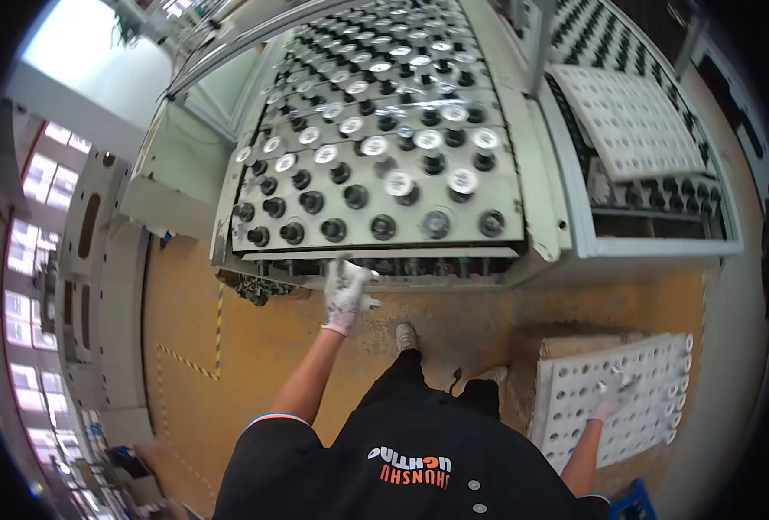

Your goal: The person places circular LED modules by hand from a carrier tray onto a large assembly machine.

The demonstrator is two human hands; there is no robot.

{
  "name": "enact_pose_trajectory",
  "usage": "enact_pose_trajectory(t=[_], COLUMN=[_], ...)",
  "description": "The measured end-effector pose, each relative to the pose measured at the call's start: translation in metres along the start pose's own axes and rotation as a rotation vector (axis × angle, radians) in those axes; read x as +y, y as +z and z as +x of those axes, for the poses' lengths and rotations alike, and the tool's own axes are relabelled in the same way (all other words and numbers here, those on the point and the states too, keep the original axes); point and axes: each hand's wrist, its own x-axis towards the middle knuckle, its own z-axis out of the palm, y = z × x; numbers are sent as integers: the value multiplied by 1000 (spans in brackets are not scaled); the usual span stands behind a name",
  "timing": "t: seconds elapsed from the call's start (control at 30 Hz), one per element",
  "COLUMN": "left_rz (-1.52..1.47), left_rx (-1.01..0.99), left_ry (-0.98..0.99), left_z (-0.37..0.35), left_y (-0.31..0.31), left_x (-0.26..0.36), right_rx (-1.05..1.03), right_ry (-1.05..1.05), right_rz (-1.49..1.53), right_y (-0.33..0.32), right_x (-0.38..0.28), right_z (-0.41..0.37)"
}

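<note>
My left hand [347, 295], in a white glove, hangs before the front edge of the pale green machine [358, 254], fingers apart, with no held object visible. Over at the lower right my right hand [610, 401], also gloved, is above a white tray with round holes [571, 416]; its fingers are blurred, and whether they hold anything is unclear. Round white-faced pieces [463, 181] sit on black holders in rows on the machine. The front row's black holders [333, 230] carry no white-faced pieces.
A second white perforated tray [631, 121] lies tilted on a framed rack [579, 221] at the right. Below the lower tray is a cardboard box [575, 347]. Yellow-black tape [189, 361] marks the floor at left. A blue crate [631, 503] stands at the bottom right.
</note>
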Motion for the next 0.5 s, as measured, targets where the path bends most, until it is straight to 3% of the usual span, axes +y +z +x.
enact_pose_trajectory(t=[0.03, 0.13, 0.17, 0.23, 0.3, 0.33, 0.37, 0.43, 0.5], left_rz=[4, 290, 229, -61, 526, 655, 789, 1363, 1851], left_rx=[94, 404, 451, 481, 539, 530, 446, 190, 19], left_ry=[37, 330, 270, 42, 360, 390, 221, 541, 1070], left_z=[18, 99, 119, 147, 202, 208, 208, 246, 278], left_y=[-32, -137, -163, -191, -229, -224, -214, -234, -246], left_x=[1, -13, -2, 39, 0, 10, 26, -21, -56], right_rx=[-90, -560, -754, -856, -923, -942, -956, -1017, -1056], right_ry=[320, 215, 157, -438, -710, -772, -829, -833, -881], right_rz=[230, 114, 67, -135, -262, -236, -223, -332, -280], right_y=[83, 208, 262, 316, 359, 382, 402, 434, 468], right_x=[-121, -194, -240, -252, -301, -320, -336, -369, -364], right_z=[-57, -140, -185, -218, -252, -267, -280, -301, -306])
